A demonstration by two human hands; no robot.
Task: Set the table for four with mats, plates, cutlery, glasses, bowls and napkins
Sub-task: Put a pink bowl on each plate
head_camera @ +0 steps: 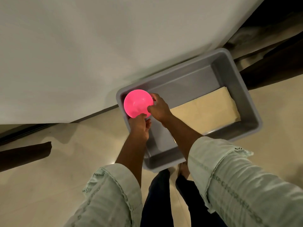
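Observation:
A bright pink bowl (136,102) hangs over the near-left corner of a grey plastic tub (237,89) that stands on the floor. My left hand (139,126) grips the bowl's near rim from below. My right hand (159,107) pinches the rim on the bowl's right side. Inside the tub lies a flat beige sheet (206,110), perhaps mats or napkins; I cannot tell which. The white table top (98,46) fills the upper left of the view.
The tub stands on the pale floor (57,177) beside the table's edge. Dark furniture (270,63) rises at the upper right, and a dark piece (24,154) sticks in at the left. My legs and feet (182,171) are just short of the tub.

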